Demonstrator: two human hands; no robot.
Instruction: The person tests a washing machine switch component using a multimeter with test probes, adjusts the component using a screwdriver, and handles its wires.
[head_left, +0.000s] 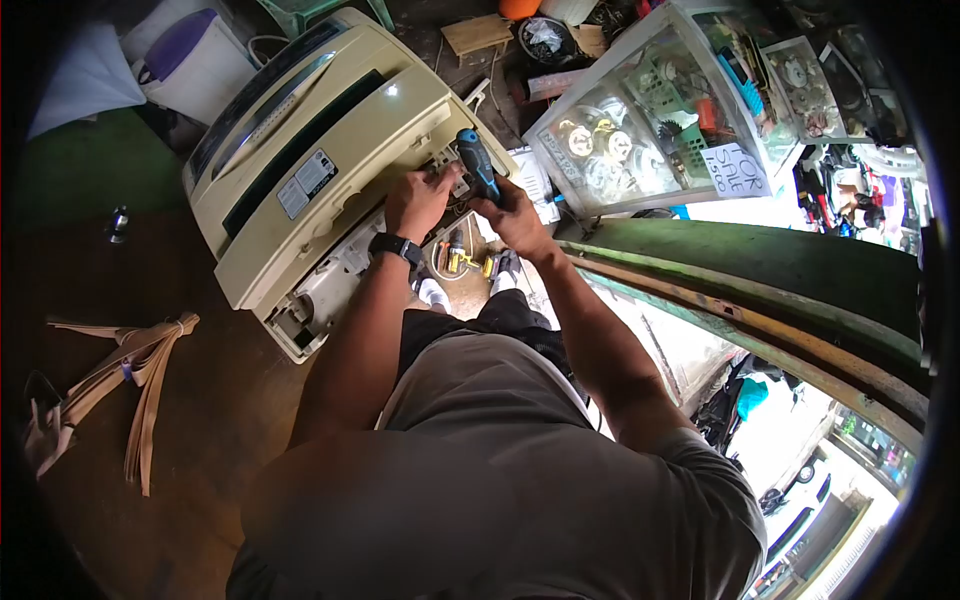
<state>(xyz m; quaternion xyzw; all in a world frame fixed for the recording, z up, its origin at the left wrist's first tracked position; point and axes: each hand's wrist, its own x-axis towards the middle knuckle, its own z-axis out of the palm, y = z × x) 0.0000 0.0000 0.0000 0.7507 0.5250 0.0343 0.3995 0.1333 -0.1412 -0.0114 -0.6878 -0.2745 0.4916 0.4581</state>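
Note:
A beige washing machine (400, 110) stands before me, with an open section along its near edge that shows wiring and parts. My right hand (515, 218) is closed around the narrow end of a screwdriver (474, 158) with a blue and black handle; its thick end points away from me, and its tip is hidden. At the opening, my left hand (418, 203) has its fingers drawn together over small parts inside. Whatever they grip, if anything, is too small to make out. A dark watch (396, 247) is on the left wrist.
Below the opening, a yellow and black power tool (458, 255) lies on the floor near my feet. A glass display case (620, 130) with a for-sale sign (733, 170) stands at the right. Tan straps (145, 375) lie on the brown surface at left. A white bucket (205, 75) stands behind.

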